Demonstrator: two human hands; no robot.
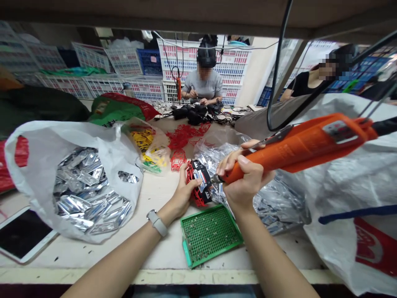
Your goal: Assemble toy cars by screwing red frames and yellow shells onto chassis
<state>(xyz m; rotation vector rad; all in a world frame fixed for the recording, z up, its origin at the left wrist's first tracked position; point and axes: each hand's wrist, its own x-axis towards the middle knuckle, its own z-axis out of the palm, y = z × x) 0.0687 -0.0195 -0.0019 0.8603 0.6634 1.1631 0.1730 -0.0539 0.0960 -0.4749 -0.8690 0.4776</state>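
My left hand (182, 193) is closed around a small toy car (198, 181) with a red cage frame and a black body, held just above the bench. My right hand (243, 179) grips an orange electric screwdriver (304, 142), its tip touching the top of the toy. The tool's cable runs up and out of view. A green screw tray (211, 236) full of small screws lies right below both hands. A grey watch sits on my left wrist.
A white bag of silver foil parts (83, 186) lies at left, a tablet (21, 236) at the front left corner. Yellow parts in a bag (149, 149), red frames (182, 136), more foil parts (279, 203) and a big white bag (350, 186) surround the hands. Two people sit behind.
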